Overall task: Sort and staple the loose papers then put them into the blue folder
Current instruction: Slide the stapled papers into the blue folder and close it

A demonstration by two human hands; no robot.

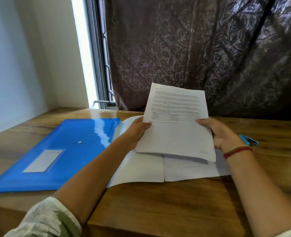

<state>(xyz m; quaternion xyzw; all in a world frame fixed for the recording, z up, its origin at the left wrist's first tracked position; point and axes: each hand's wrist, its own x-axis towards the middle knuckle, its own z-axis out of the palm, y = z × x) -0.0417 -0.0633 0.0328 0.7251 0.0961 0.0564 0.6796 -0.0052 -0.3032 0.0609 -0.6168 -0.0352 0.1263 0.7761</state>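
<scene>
Both hands hold a small stack of printed papers [175,127] lifted above the wooden table [158,202]. My left hand [136,129] grips the stack's left edge, thumb on top. On the stack's right edge, my right hand [218,132] holds it with fingers curled behind. The top sheet stands tilted up, its text facing me. More loose white sheets [158,168] lie flat on the table beneath. The blue folder [55,147] lies closed to the left, with a snap button and a label pocket. A blue stapler [249,140] lies at the right, partly hidden behind my right wrist.
A dark patterned curtain [209,48] hangs behind the table. A window [98,57] and a white wall stand at the back left. The table's front edge runs close below my forearms.
</scene>
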